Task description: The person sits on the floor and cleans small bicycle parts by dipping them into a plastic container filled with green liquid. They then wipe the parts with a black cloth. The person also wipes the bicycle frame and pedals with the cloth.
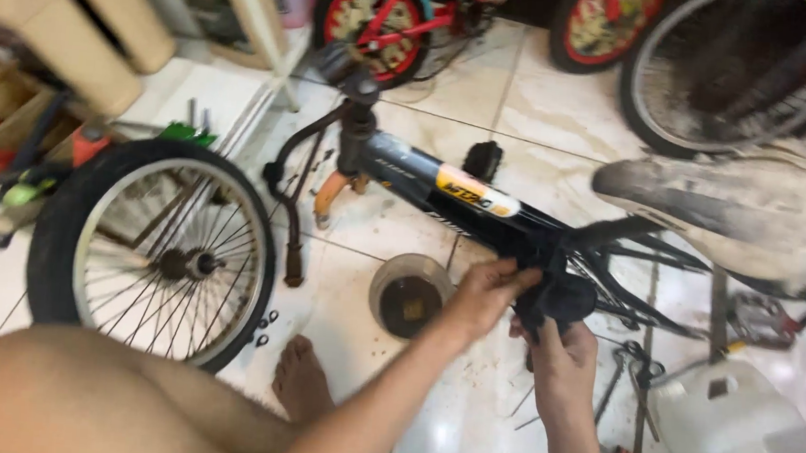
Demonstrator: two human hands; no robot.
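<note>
1. Near the middle of the head view, a small black bicycle frame with an orange and white sticker on its tube (453,197) lies low over the pale tiled floor (548,94), without its wheels.
2. The left hand (489,296) has its fingers closed on the black junction part at the bottom of this frame (552,277), gripping it from the left side.
3. The right hand (561,354) comes from below and holds the same black part, its fingers wrapped around the round lower end; both hands almost touch each other.
4. Which exact piece sits inside the fingers I cannot tell, because the picture is blurred there.
5. A worn grey bicycle saddle (730,209) stands just to the right of the hands, a bit above them.
6. A loose black-tyred spoked wheel (157,250) lies well apart to the left, beside the person's bare knee (93,394).
7. A round clear plastic bowl with dark content (409,296) stands on the floor just to the left of the left hand, and the person's bare foot (300,377) rests near it.
8. A white plastic jerrycan (741,440) lies at the lower right, near the right forearm.
9. Red children's bicycles (391,15) stand at the top, far from the hands.
</note>
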